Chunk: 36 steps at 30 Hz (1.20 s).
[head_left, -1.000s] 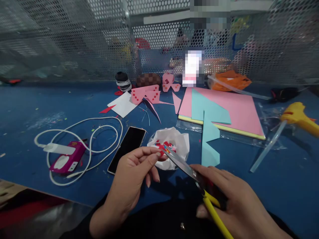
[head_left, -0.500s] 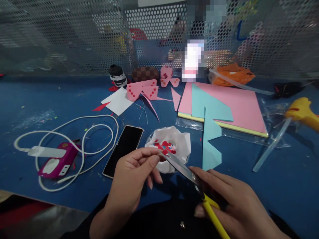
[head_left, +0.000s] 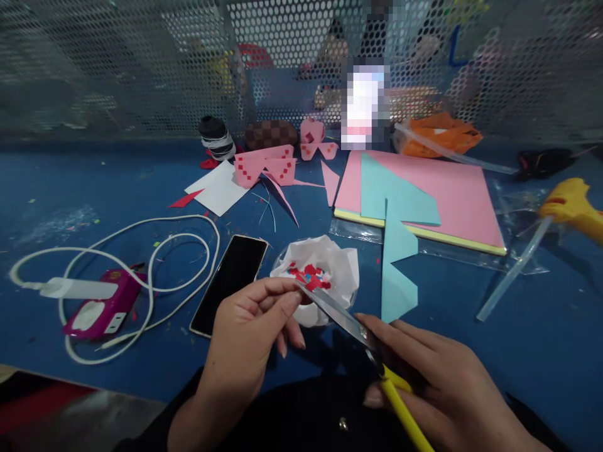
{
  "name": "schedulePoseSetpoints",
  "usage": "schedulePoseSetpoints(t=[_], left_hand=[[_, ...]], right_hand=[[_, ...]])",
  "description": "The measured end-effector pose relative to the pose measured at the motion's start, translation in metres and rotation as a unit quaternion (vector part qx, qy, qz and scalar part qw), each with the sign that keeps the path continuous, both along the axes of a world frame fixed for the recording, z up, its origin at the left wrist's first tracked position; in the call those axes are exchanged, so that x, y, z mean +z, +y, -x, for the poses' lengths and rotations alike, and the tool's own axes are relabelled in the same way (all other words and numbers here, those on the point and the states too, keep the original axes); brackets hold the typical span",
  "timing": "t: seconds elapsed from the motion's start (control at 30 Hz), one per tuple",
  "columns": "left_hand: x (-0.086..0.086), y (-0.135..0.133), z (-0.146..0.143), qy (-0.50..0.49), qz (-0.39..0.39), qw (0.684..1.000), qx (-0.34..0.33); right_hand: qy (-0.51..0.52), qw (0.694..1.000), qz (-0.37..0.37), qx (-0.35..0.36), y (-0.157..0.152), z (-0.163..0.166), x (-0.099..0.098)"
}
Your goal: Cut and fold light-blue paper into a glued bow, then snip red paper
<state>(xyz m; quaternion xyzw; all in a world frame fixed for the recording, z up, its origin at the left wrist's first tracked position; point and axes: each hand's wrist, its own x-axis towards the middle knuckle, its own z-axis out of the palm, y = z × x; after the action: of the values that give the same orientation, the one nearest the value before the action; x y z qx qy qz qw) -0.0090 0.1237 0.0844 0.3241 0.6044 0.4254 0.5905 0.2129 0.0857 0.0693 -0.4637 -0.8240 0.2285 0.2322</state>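
My right hand [head_left: 438, 370] grips yellow-handled scissors [head_left: 346, 319], their blades pointing up and left. The blade tips meet the thumb and fingertips of my left hand [head_left: 264, 320], which are pinched together. Whatever those fingertips hold is too small to make out. Just behind the tips sits a bowl [head_left: 346, 267] lined with crumpled white paper. Small red and blue paper scraps [head_left: 313, 276] lie inside it, partly covered by the blades and my fingers.
A black phone [head_left: 230, 282], a magenta adapter [head_left: 110, 301] and its looped white cable [head_left: 151, 282] lie left. Pink cut-outs [head_left: 266, 169] stand behind. Right are a light-blue cut-out [head_left: 398, 251], pink sheets [head_left: 461, 194] and a yellow glue gun [head_left: 572, 204]. A perforated metal screen [head_left: 292, 37] closes the back.
The view has shifted slightly, so the table things appear a little displaced. Both hands and the scissors keep nearly the same pose.
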Motion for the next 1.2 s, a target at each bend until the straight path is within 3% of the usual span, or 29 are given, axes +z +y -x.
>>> schedulePoseSetpoints(t=[1.2], left_hand=[[-0.0011,-0.0017,0.0034,0.015,0.008,0.999,-0.030]], right_hand=[[0.022,0.998,0.055,-0.016,-0.0052,-0.0001,-0.0043]])
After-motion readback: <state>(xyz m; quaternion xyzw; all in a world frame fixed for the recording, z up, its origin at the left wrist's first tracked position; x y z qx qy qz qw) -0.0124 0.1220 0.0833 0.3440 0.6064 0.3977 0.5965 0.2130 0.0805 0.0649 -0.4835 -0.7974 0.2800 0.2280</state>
